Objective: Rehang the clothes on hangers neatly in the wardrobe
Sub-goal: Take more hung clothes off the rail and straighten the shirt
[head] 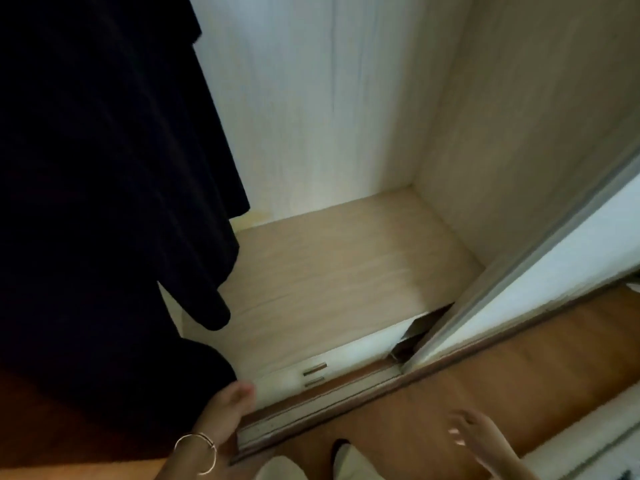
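Dark navy clothes (104,185) hang down the left side of the open wardrobe and fill the left of the view; their hangers are out of sight above. My left hand (228,407), with a thin bangle on the wrist, touches the lower edge of the dark cloth; whether it grips the cloth is unclear. My right hand (474,441) hovers low at the right over the floor, fingers spread, holding nothing. The wardrobe's pale wooden shelf (329,271) lies bare to the right of the clothes.
A sliding door (519,282) with a grey metal edge stands at the right, its track (322,407) running along the wardrobe's front. Drawer handles (314,368) show below the shelf. Brown wooden floor (485,386) lies in front, with pale slippers (346,462) at the bottom.
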A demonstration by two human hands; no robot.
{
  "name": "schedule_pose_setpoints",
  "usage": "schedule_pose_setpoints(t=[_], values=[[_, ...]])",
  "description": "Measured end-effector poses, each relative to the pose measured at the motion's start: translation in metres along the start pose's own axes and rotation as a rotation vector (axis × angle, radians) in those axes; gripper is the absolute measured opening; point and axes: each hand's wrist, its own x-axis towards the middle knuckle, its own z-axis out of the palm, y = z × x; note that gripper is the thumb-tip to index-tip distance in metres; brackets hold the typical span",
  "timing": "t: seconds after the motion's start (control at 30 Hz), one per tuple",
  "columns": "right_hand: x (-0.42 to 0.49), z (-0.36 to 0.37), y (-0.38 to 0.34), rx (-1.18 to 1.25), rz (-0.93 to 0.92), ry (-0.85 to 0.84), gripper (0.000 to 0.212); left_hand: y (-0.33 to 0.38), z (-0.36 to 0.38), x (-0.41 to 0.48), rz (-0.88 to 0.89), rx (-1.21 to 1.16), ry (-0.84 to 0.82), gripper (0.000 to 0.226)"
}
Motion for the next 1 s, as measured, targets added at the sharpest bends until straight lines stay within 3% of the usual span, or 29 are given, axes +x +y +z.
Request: schedule_pose_setpoints(t=[0.1, 0.23, 0.4, 0.57, 0.7, 0.83, 0.93, 1.0], values=[[0.020, -0.006, -0.114, -0.037, -0.302, -0.077, 0.014, 0.068, -0.021, -0.033, 0.278, 0.047, 0.087, 0.008], [-0.034, 0.016, -0.277, -0.040, -0.754, -0.167, 0.024, 0.171, -0.069, -0.109, 0.722, 0.056, 0.330, 0.016], [-0.174, 0.007, -0.448, 0.020, -1.284, -0.286, 0.017, 0.281, -0.136, -0.211, 1.169, 0.187, 0.886, 0.023], [-0.305, -0.029, -0.540, 0.296, -1.645, -0.247, 0.012, 0.349, -0.190, -0.281, 1.356, 0.328, 1.374, 0.022], [-0.365, -0.042, -0.588, 0.483, -1.744, -0.154, 0.023, 0.396, -0.235, -0.313, 1.233, 0.403, 1.528, 0.029], [-0.401, -0.046, -0.633, 0.513, -1.684, -0.047, 0.041, 0.446, -0.261, -0.332, 0.780, 0.522, 1.374, 0.031], [-0.411, -0.042, -0.656, 0.397, -1.570, -0.036, 0.061, 0.470, -0.276, -0.336, 0.597, 0.665, 1.300, 0.029], [-0.414, -0.038, -0.668, 0.347, -1.515, -0.111, 0.052, 0.481, -0.293, -0.332, 0.533, 0.741, 1.286, 0.025]])
